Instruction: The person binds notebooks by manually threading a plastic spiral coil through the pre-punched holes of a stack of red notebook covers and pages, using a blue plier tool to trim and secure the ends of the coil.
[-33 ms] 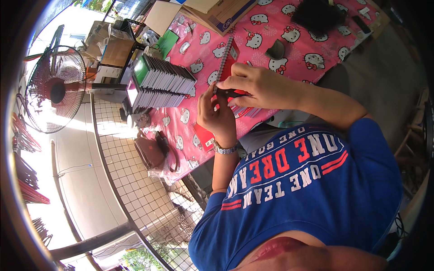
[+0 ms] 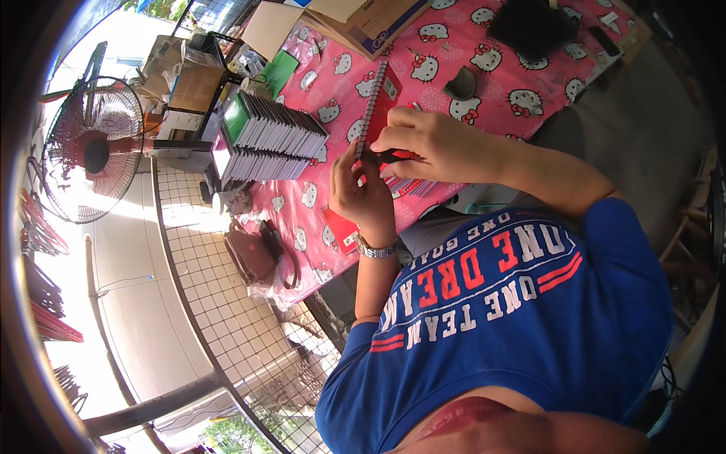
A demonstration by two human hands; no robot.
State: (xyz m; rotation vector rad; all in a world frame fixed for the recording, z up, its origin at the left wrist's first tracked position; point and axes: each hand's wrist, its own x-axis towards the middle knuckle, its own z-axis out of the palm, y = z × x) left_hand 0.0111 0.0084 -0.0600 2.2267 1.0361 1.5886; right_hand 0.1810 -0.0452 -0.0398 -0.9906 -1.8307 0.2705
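Both hands meet over a red spiral notebook [image 2: 376,102] standing on edge on the pink counter [image 2: 484,91]. The left hand [image 2: 365,193] braces its lower end, fingers curled against it. The right hand [image 2: 431,144] pinches a small dark tool at the spine. A row of stacked notebooks [image 2: 268,136] stands just beside.

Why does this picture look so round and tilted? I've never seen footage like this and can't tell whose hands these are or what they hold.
A wide fisheye camera worn on a person's head looks down, so edges bend. There is no machine. The left hand and right hand are that person's own, meeting on a red spiral-bound notebook stood on edge. It sits on a table with a pink cartoon-cat cloth. Beside it stand a row of stacked notebooks, cardboard and a fan.
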